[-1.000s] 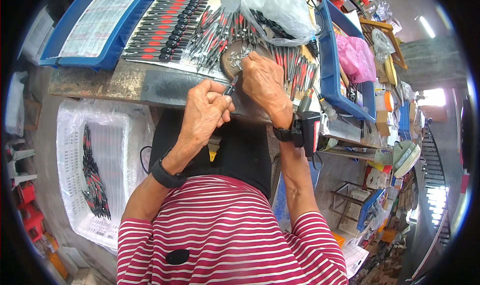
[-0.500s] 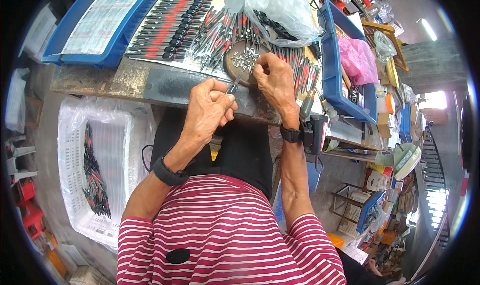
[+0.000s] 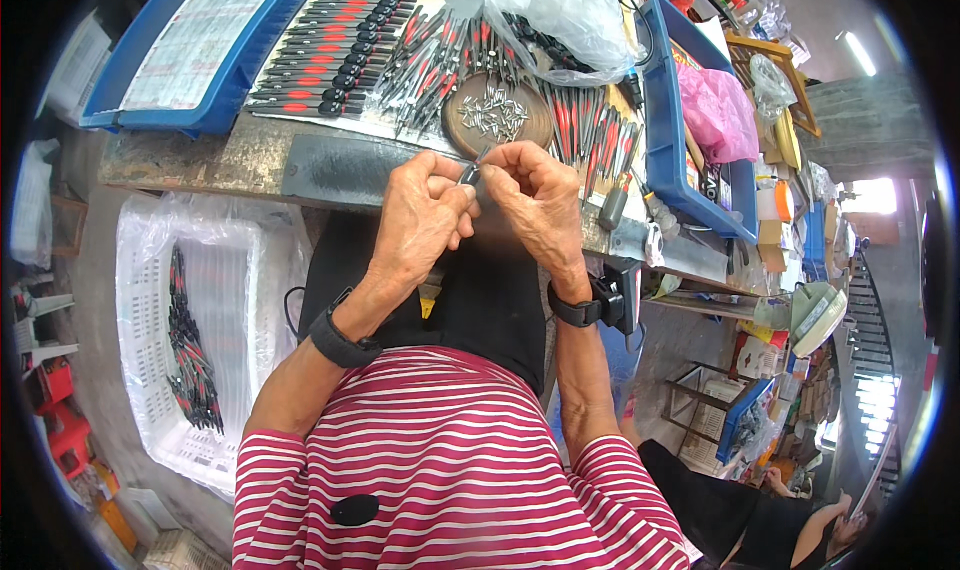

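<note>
Left hand: the left hand (image 3: 425, 210) grasps a slim dark pen-shaped tool (image 3: 468, 175) between thumb and forefinger, much as half a second ago.
Right hand: the right hand (image 3: 535, 198) was beside the dish; now it has come across to the left hand, thumb and forefinger drawn together at the tool's upper end. Whether they pinch a small piece is too small to tell.
Tool in work: between the two hands' fingertips, tilted, its upper end toward the right hand.
Dish: the round brown dish (image 3: 543, 120), just beyond the right hand, shows more fully than a second ago, when that hand covered part of it; small silver metal pins (image 3: 490, 113) lie in it.
Red-and-black tools: a fanned heap of slim red-and-black tools (image 3: 432, 70) lies beyond the left hand; another bundle (image 3: 590, 135) lies just beyond the right.
Co-worker: a person in dark clothes (image 3: 715, 500), below and right of the right hand, shows much more than half a second ago.
</note>
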Demonstrator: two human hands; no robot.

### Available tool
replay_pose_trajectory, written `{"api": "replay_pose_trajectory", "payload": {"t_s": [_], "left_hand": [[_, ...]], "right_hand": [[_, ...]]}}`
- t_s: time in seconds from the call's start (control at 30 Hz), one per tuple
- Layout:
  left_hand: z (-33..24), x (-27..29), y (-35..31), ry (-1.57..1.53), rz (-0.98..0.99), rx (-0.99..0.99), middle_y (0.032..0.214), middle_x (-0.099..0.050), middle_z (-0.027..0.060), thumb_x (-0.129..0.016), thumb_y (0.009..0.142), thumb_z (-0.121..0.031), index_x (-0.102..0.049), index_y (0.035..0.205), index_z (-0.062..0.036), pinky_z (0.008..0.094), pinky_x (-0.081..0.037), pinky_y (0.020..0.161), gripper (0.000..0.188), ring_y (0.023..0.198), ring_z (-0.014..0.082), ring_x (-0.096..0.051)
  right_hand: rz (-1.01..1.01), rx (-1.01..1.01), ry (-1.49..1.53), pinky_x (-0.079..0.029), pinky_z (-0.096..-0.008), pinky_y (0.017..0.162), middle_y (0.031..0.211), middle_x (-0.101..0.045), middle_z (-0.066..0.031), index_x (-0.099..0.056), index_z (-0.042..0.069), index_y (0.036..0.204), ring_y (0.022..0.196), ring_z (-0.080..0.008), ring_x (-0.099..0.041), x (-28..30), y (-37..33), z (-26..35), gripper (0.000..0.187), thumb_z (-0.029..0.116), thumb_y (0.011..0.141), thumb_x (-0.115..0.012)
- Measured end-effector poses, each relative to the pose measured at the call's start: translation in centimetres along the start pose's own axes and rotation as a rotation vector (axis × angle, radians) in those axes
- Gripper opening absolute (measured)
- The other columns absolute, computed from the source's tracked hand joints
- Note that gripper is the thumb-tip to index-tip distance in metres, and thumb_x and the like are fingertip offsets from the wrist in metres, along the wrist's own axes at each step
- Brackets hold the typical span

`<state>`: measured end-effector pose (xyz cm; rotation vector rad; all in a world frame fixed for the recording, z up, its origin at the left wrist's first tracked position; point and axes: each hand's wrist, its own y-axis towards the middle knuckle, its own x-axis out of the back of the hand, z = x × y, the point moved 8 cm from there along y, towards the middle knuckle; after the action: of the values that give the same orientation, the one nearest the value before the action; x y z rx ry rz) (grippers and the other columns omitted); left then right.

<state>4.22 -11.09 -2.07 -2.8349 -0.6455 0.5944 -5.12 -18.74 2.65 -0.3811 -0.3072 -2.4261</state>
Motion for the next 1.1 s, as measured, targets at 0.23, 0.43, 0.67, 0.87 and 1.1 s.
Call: {"api": "replay_pose_trajectory", "payload": {"t_s": [0.23,0.43,0.67,0.87,1.1], "left_hand": [[0.0,-0.1,0.0,0.068,-0.029,-0.01,0.063,-0.059,0.0069,-0.054,0.08,0.002,-0.05,0.09,0.0056,0.0204,-0.04,0.038,0.011,0.047,0.0083,-0.053],[-0.3,-0.1,-0.1,0.153,-0.05,-0.066,0.061,-0.058,0.0063,-0.055,0.08,0.0,-0.051,0.089,0.0055,0.0218,-0.042,0.038,0.011,0.047,0.0084,-0.054],[-0.7,-0.1,-0.3,0.289,-0.088,-0.232,0.059,-0.058,0.0083,-0.053,0.079,0.002,-0.05,0.088,0.0056,0.0272,-0.043,0.047,0.01,0.051,0.012,-0.056],[-1.6,-0.4,-1.1,0.326,-0.068,-0.309,0.062,-0.059,0.0099,-0.052,0.079,0.003,-0.05,0.088,0.0049,0.0282,-0.044,0.051,0.009,0.056,0.0122,-0.056],[-1.3,-0.5,-1.8,0.124,0.116,-0.038,0.066,-0.059,0.0074,-0.051,0.082,0.0,-0.049,0.091,0.0039,0.0219,-0.04,0.047,0.011,0.052,0.0086,-0.05]], "right_hand": [[-0.038,0.065,-0.118,-0.046,-0.0198,0.058,0.074,-0.062,-0.001,-0.061,-0.003,0.092,0.065,-0.004,-0.057,0.1,-0.3,0.1,0.01,0.003,0.084,-0.061],[-0.084,0.186,-0.278,-0.047,-0.0217,0.056,0.072,-0.064,-0.0046,-0.062,-0.002,0.089,0.062,-0.0077,-0.061,0.1,-0.6,0.9,0.009,0.001,0.081,-0.062],[-0.156,0.389,-0.436,-0.048,-0.0243,0.053,0.069,-0.064,-0.0054,-0.059,-0.001,0.082,0.06,-0.0101,-0.062,-0.3,-1.2,2.1,0.005,0.0,0.079,-0.063],[-0.049,-0.069,0.142,-0.049,-0.0231,0.05,0.074,-0.061,-0.005,-0.053,-0.002,0.096,0.059,-0.0103,-0.06,0.1,-0.8,-0.9,0.018,0.003,0.081,-0.063],[0.062,-0.219,0.56,-0.045,-0.0216,0.048,0.07,-0.058,-0.006,-0.051,-0.007,0.11,0.054,-0.0109,-0.055,-0.8,-1.8,-1.9,0.032,0.011,0.086,-0.062]]}}
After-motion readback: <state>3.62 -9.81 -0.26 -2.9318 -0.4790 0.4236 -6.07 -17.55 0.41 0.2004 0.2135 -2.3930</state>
